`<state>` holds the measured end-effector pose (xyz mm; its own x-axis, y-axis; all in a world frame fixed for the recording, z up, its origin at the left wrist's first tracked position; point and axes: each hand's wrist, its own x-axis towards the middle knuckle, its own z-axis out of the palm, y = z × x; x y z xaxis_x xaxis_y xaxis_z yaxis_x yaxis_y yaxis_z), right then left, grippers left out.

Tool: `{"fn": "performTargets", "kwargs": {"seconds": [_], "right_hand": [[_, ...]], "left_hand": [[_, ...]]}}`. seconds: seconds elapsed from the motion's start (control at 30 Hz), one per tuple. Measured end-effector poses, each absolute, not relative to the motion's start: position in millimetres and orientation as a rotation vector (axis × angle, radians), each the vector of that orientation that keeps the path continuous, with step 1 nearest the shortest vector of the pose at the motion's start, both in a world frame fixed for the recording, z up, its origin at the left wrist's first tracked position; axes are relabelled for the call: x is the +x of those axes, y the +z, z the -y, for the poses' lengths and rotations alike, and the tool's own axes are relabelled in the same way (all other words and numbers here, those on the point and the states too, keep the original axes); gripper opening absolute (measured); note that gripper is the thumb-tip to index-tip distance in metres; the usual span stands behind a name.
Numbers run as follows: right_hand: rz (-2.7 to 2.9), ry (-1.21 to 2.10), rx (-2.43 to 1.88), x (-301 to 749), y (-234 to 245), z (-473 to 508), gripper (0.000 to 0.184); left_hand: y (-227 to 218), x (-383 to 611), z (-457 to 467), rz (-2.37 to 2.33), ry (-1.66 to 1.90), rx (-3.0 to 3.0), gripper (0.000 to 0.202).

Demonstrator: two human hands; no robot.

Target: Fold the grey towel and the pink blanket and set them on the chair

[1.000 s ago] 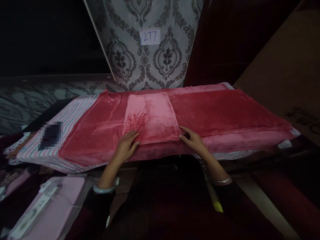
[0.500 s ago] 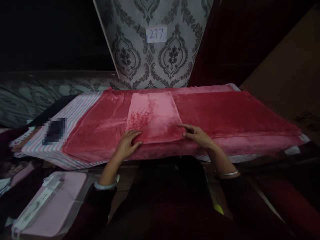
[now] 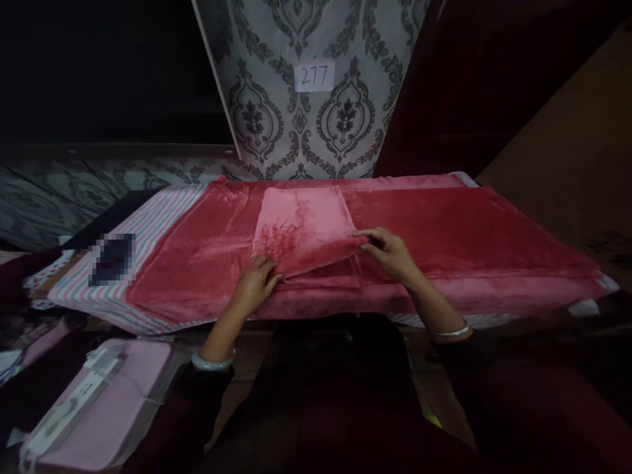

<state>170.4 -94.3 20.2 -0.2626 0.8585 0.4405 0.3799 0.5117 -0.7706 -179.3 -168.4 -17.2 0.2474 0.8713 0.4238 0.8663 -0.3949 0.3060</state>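
A pink and red plush cloth (image 3: 309, 227) with a printed leafy pattern lies folded into layers on a larger red plush blanket (image 3: 419, 224). My right hand (image 3: 390, 255) pinches the near right corner of its top layer and holds it raised off the layer beneath. At the near left corner, my left hand (image 3: 254, 284) has thumb and fingers closed on the cloth's edge. Between the hands, the near edge of the top layer slants upward to the right, and a lower red layer shows under it.
Under the blanket is a striped sheet (image 3: 168, 204) on a long table. A pink lidded box (image 3: 133, 401) with a white power strip (image 3: 74, 408) on it stands at lower left. A dark screen (image 3: 108, 72) and a paper marked 277 (image 3: 315, 76) are at the back wall.
My right hand has lifted the near right corner of the cloth's top layer up and slightly away. My left hand stays at the left corner. The view has shifted slightly.
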Motion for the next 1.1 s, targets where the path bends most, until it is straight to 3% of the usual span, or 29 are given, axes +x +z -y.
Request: {"fn": "performTargets", "kwargs": {"seconds": [0.3,0.53,0.67,0.77,0.9,1.1], "right_hand": [[1.915,0.252,-0.958,167.4,-9.5,97.6,0.024],[1.944,0.346,-1.087,164.8,-36.3,104.1,0.025],[1.886,0.364,-1.113,162.0,-30.2,97.3,0.025],[1.839,0.372,-1.08,155.1,-19.8,82.5,0.024],[1.7,0.565,-1.11,136.7,-7.2,52.6,0.026],[1.649,0.996,-0.991,126.2,-7.8,44.4,0.057]], "left_hand": [[-15.7,-174.6,167.8,-1.905,1.0,2.596,0.015],[-24.3,-183.5,174.4,-1.819,0.882,2.553,0.016],[-16.7,-184.1,174.7,-1.813,0.83,2.444,0.016],[-5.1,-171.0,169.6,-1.789,0.761,2.48,0.027],[2.0,-145.4,152.6,-1.754,0.737,2.51,0.039],[-10.0,-144.5,117.8,-1.857,0.9,2.212,0.046]]}}
